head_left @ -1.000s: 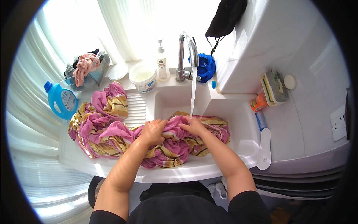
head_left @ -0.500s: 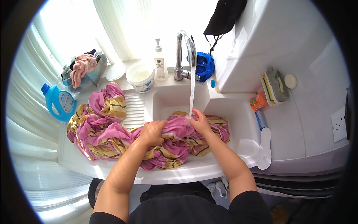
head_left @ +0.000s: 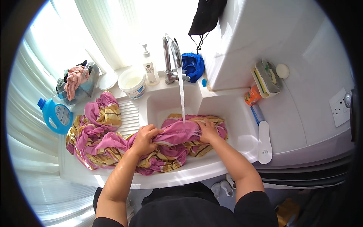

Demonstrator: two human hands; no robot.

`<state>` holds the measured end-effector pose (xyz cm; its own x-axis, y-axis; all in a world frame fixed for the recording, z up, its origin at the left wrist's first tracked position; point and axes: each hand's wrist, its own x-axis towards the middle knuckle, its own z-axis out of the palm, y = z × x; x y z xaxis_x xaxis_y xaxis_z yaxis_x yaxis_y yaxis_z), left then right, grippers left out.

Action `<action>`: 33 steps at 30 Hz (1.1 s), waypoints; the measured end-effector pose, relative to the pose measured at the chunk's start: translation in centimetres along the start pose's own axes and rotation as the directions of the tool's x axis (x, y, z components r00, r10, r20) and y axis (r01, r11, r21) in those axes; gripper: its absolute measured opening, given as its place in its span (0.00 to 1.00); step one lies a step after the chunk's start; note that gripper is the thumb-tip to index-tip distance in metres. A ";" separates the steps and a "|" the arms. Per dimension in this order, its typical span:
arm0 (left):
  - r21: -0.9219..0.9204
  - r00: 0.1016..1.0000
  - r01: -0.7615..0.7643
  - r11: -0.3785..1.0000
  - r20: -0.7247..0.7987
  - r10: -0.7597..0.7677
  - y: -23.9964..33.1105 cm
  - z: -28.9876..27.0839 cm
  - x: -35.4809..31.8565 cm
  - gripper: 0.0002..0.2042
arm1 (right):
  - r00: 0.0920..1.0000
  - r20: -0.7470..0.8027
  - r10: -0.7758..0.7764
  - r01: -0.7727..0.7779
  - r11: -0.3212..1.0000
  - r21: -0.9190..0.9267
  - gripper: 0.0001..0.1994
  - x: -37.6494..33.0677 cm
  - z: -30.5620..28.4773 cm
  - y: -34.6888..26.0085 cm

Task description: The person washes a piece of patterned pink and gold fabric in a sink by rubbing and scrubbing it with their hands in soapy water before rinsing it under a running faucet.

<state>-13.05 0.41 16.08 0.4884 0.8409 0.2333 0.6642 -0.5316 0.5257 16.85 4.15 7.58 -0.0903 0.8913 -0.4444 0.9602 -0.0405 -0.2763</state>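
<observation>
A large pink cloth [head_left: 176, 131] with yellow and brown striped parts lies bunched from the ridged drainboard into the white sink [head_left: 242, 128]. My left hand [head_left: 145, 139] is closed around a fold of it near the basin's left side. Farther right, my right hand [head_left: 208, 131] grips the wet cloth, its fingers partly hidden by the fabric. Between the two hands the pink part is drawn out in a smooth strip. Water runs from the chrome faucet [head_left: 174, 56] onto this strip and splashes toward my right hand.
Behind the drainboard stand a white tub [head_left: 132, 84], a pump bottle [head_left: 150, 72] and a clear bin of clothes [head_left: 80, 87]. A blue detergent bottle [head_left: 56, 116] is at the left. On the right are an orange container [head_left: 252, 96], a sponge holder [head_left: 266, 80] and a white-handled brush [head_left: 264, 143].
My right hand has moved off the water stream to the right and down onto the cloth. The pink strip between my hands is stretched longer. The whole view has shifted slightly.
</observation>
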 end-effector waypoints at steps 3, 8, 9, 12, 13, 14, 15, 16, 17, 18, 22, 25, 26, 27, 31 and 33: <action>-0.047 0.995 -0.098 0.994 -0.033 0.097 0.7 -0.5 0.0 0.24 | 0.999 0.023 -0.039 0.037 0.997 0.063 0.40 0.0 0.2 1.4; -0.047 1.000 -0.010 0.999 -0.021 0.009 -0.1 0.3 0.0 0.22 | 0.997 -0.006 -0.075 0.076 0.993 0.092 0.37 0.7 1.1 1.5; -0.054 1.000 0.002 0.999 -0.026 -0.004 -0.2 0.4 0.1 0.22 | 0.997 -0.019 -0.068 0.069 0.994 0.088 0.36 0.6 1.2 1.4; -0.053 0.999 0.037 0.998 -0.006 -0.038 -0.8 1.1 0.5 0.22 | 0.997 -0.059 -0.049 0.055 0.994 0.092 0.35 0.2 1.6 0.7; -0.056 0.999 0.033 0.998 -0.006 -0.033 -0.8 1.0 0.5 0.22 | 0.996 -0.074 -0.046 0.053 0.993 0.102 0.34 0.1 1.7 0.5; -0.060 1.000 0.027 0.998 -0.004 -0.027 -0.9 1.0 0.6 0.22 | 0.995 -0.089 -0.040 0.050 0.992 0.113 0.34 0.0 1.8 0.5; -0.063 1.000 0.021 0.998 -0.002 -0.021 -1.0 1.1 0.6 0.22 | 0.994 -0.102 -0.048 0.062 0.989 0.136 0.34 0.0 2.0 0.6; -0.060 1.000 0.026 0.998 -0.001 -0.026 -0.9 1.0 0.6 0.22 | 0.992 -0.114 -0.056 0.074 0.984 0.159 0.34 0.0 2.1 0.9; -0.058 1.000 0.028 0.998 0.003 -0.028 -0.6 0.8 0.6 0.21 | 0.990 -0.128 -0.059 0.082 0.980 0.184 0.35 0.0 2.3 1.3; -0.056 1.000 0.030 0.998 0.006 -0.030 -0.3 0.6 0.6 0.21 | 0.990 -0.129 -0.063 0.087 0.978 0.188 0.35 0.2 2.7 1.9; -0.385 0.968 0.104 0.917 -0.171 -0.182 -0.1 -1.0 0.1 0.19 | 0.996 -0.089 -0.011 0.031 0.975 0.219 0.36 -0.2 1.2 2.0; -0.586 0.887 0.046 0.809 -0.349 -0.303 -0.5 -4.0 -0.4 0.18 | 0.987 -0.097 -0.127 0.149 0.952 0.268 0.38 -1.6 -0.7 0.5; -0.676 0.852 0.017 0.737 -0.376 -0.365 -0.6 -5.1 -0.6 0.18 | 0.972 -0.114 -0.205 0.230 0.931 0.284 0.38 -1.6 -0.6 0.0; -0.819 0.790 -0.070 0.570 -0.394 -0.469 -0.5 -6.1 -0.5 0.18 | 0.938 -0.155 -0.309 0.341 0.902 0.266 0.40 -1.5 -0.1 -0.4; -0.858 0.632 -0.364 0.362 -0.513 -0.580 -2.8 -11.7 -3.0 0.16 | 0.695 -0.429 -0.577 0.684 0.715 0.147 0.43 -4.1 0.0 -7.4; -0.841 0.533 -0.409 0.355 -0.536 -0.655 -3.9 -13.5 -4.3 0.16 | 0.555 -0.549 -0.625 0.784 0.614 0.093 0.41 -5.2 0.7 -9.7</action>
<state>-25.35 0.26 24.12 -0.4780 0.8509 0.2180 -0.4397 -0.4467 0.7792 7.80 -0.43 11.96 -0.5053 0.7679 0.3936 0.4942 0.6315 -0.5975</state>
